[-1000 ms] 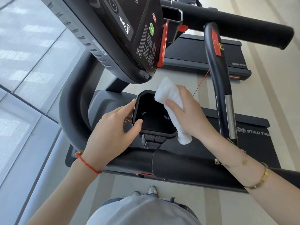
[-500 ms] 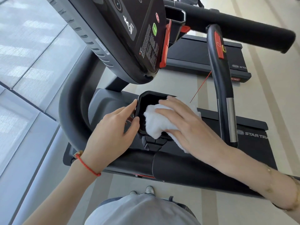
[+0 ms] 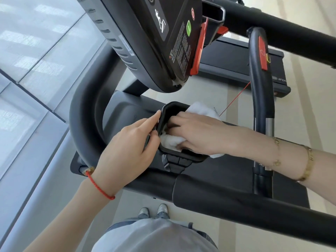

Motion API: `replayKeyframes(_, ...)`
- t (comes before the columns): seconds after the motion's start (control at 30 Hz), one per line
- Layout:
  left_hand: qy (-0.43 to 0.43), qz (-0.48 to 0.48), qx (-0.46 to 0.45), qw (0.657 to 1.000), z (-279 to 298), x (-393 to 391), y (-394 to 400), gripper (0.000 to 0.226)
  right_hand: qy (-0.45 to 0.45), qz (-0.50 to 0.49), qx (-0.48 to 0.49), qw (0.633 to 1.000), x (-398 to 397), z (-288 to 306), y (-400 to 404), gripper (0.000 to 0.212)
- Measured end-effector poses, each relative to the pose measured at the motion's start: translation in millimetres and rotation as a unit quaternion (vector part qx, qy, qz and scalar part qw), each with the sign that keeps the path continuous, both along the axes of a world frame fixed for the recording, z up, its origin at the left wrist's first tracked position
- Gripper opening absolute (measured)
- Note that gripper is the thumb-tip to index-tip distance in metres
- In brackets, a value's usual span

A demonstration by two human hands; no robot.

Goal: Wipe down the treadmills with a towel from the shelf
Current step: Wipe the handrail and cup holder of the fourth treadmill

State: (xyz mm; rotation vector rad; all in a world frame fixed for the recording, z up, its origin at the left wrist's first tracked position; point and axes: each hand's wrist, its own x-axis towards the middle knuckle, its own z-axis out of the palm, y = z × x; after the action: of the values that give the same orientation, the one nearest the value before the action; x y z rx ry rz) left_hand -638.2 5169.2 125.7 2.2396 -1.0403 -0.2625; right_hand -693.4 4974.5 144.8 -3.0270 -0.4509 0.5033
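Towel (image 3: 171, 141): white cloth, soft and fluffy, crumpled in a cup holder (image 3: 164, 113) of black matt plastic with a smooth rim. Console (image 3: 145, 33): black plastic, smooth with a slight sheen, ribbed along its left edge, with an orange glossy plastic clip (image 3: 199, 50) on its right side; handrail (image 3: 236, 202) near the person and the curved bar (image 3: 85, 106) at left: black matt, foam-like padding. Right upright grip (image 3: 260, 88): black, semi-glossy, with a bright brushed-metal band (image 3: 270, 127); left wrist carries a red woven cord (image 3: 100, 186), right wrist a polished gold-coloured metal bangle (image 3: 307, 164).
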Motion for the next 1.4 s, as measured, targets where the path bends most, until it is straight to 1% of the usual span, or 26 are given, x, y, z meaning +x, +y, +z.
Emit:
replayKeyframes(0.03, -0.002, -0.001, 0.0, 1.0, 0, 0, 0, 0.049, 0.032, 0.007, -0.01, 0.999, 2, 0, 1, 0.024)
replayKeyframes(0.07, -0.003, -0.001, 0.0, 1.0, 0, 0, 0, 0.05, 0.059, 0.009, -0.019, 0.998, 5, -1, 1, 0.024)
replayKeyframes(0.13, -0.006, -0.001, 0.006, 1.0, 0, 1, 0, 0.05, 0.098, 0.012, -0.046, 0.994, 8, -5, 0, 0.012)
replayKeyframes(0.2, -0.007, -0.001, 0.012, 1.0, 1, 2, 0, 0.051, 0.121, 0.004, -0.067, 0.99, 10, -6, 0, 0.031)
replayKeyframes(0.23, -0.008, -0.003, 0.015, 1.0, 1, 2, 0, 0.051, 0.133, -0.009, -0.068, 0.989, 10, -5, 0, 0.036)
replayKeyframes(0.3, -0.008, -0.007, 0.019, 1.0, 1, 3, 1, 0.051, 0.146, -0.03, -0.063, 0.987, 10, -4, 1, 0.037)
replayKeyframes(0.37, -0.009, -0.008, 0.021, 1.0, 2, 4, 2, 0.051, 0.154, -0.043, -0.081, 0.984, 10, -4, 1, 0.034)
replayKeyframes(0.47, -0.016, -0.01, 0.024, 1.0, 1, 4, 2, 0.052, 0.136, -0.058, -0.095, 0.984, 8, -6, 1, 0.025)
replayKeyframes(0.53, -0.018, -0.013, 0.025, 0.999, 2, 4, 2, 0.052, 0.123, -0.067, -0.092, 0.986, 6, -4, 1, 0.028)
replayKeyframes(0.63, -0.016, -0.016, 0.016, 1.0, 2, 5, 1, 0.051, 0.107, -0.111, -0.03, 0.988, 2, 3, -2, 0.042)
replayKeyframes(0.73, -0.011, -0.022, 0.002, 1.0, 3, 5, 1, 0.051, 0.064, -0.17, 0.071, 0.981, -5, 14, -2, 0.046)
replayKeyframes(0.8, -0.007, -0.02, -0.007, 1.0, 2, 7, 2, 0.049, 0.048, -0.209, 0.144, 0.966, -12, 22, -3, 0.045)
replayKeyframes(0.87, 0.006, -0.017, -0.015, 1.0, 0, 8, 1, 0.048, 0.054, -0.245, 0.226, 0.941, -26, 31, -6, 0.045)
replayKeyframes(0.9, 0.012, -0.017, -0.018, 1.0, 1, 9, 0, 0.048, 0.059, -0.254, 0.273, 0.926, -35, 34, -5, 0.045)
replayKeyframes(0.93, 0.018, -0.017, -0.021, 0.999, 1, 9, 0, 0.047, 0.056, -0.25, 0.302, 0.918, -44, 35, -1, 0.044)
replayKeyframes(0.97, 0.024, -0.017, -0.024, 0.999, 1, 10, 0, 0.047, 0.045, -0.237, 0.305, 0.921, -51, 33, 5, 0.042)
replayKeyframes(1.0, 0.032, -0.017, -0.027, 0.999, 0, 11, 1, 0.047, 0.034, -0.222, 0.283, 0.932, -56, 27, 15, 0.04)
replayKeyframes(1.07, 0.046, -0.019, -0.026, 0.998, -1, 12, 1, 0.046, 0.004, -0.198, 0.215, 0.956, -57, 11, 34, 0.039)
replayKeyframes(1.1, 0.051, -0.019, -0.024, 0.998, -1, 12, 2, 0.046, -0.02, -0.201, 0.184, 0.962, -55, 4, 41, 0.04)
replayKeyframes(1.13, 0.053, -0.02, -0.022, 0.998, -1, 12, 2, 0.046, -0.043, -0.209, 0.164, 0.963, -55, -1, 45, 0.04)
replayKeyframes(1.2, 0.052, -0.02, -0.021, 0.998, 0, 10, 3, 0.049, -0.078, -0.212, 0.157, 0.961, -60, -5, 46, 0.041)
replayKeyframes(1.33, 0.045, -0.021, -0.023, 0.999, 2, 9, 4, 0.054, -0.069, -0.202, 0.155, 0.965, -77, -1, 34, 0.052)
replayKeyframes(1.4, 0.038, -0.019, -0.021, 0.999, 0, 10, 3, 0.052, -0.062, -0.194, 0.14, 0.969, -76, 2, 31, 0.051)
